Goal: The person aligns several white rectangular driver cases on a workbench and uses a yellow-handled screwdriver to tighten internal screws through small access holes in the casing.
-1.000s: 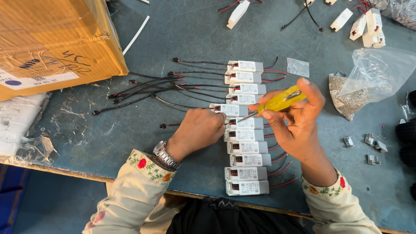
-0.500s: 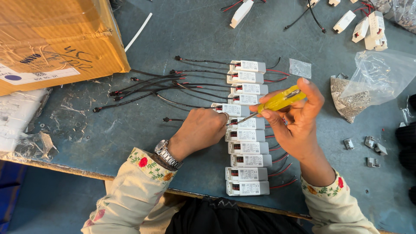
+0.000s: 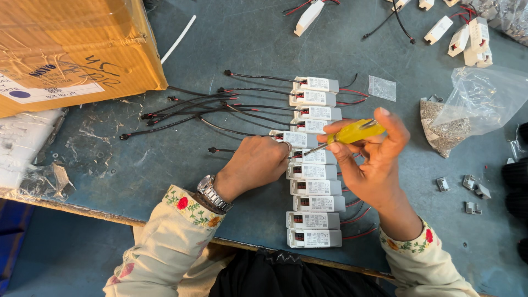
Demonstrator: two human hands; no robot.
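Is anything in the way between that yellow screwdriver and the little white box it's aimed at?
Nothing visible. The right hand holds the yellow screwdriver, its tip at the white module that the left hand steadies.

Yellow screwdriver (image 3: 352,132) over white modules (image 3: 314,173)

workshop | worn bench (image 3: 236,44) | rows of wired modules (image 3: 313,190) | screwdriver (image 3: 352,132)
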